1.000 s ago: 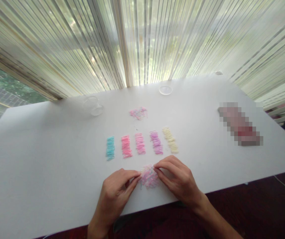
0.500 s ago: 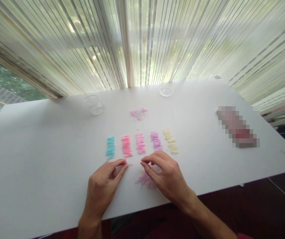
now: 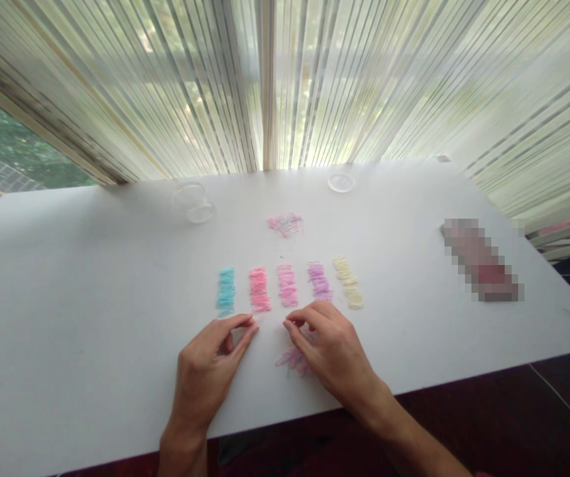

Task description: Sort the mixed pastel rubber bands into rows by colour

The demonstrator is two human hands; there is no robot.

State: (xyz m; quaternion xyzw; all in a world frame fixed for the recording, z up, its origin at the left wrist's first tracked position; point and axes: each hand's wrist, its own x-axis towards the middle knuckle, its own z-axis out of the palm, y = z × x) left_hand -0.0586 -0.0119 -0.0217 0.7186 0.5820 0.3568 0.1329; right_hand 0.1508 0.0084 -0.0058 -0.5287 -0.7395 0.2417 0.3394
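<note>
My left hand (image 3: 205,371) pinches a thin pink strand (image 3: 259,319) between thumb and fingertips, just below the near end of the bright pink row (image 3: 260,289). Thumb and index finger of my right hand (image 3: 337,348) are pressed together above a mixed pile of pastel strands (image 3: 292,359), partly covered by that hand. Whether anything is in this pinch I cannot make out. Thin strands lie stacked by colour in neighbouring rows: blue (image 3: 226,291), light pink (image 3: 287,285), purple (image 3: 319,281) and pale yellow (image 3: 348,283).
Another loose heap of mixed strands (image 3: 285,224) lies farther back on the white table (image 3: 91,298). Clear round containers or lids (image 3: 199,211) stand at the back left, and a clear round lid (image 3: 341,183) at the back right. A blurred-out rectangular object (image 3: 481,260) lies at right.
The pink strand in my left hand has tilted up closer to the bright pink row. My right hand keeps its pinch. The view has shifted slightly.
</note>
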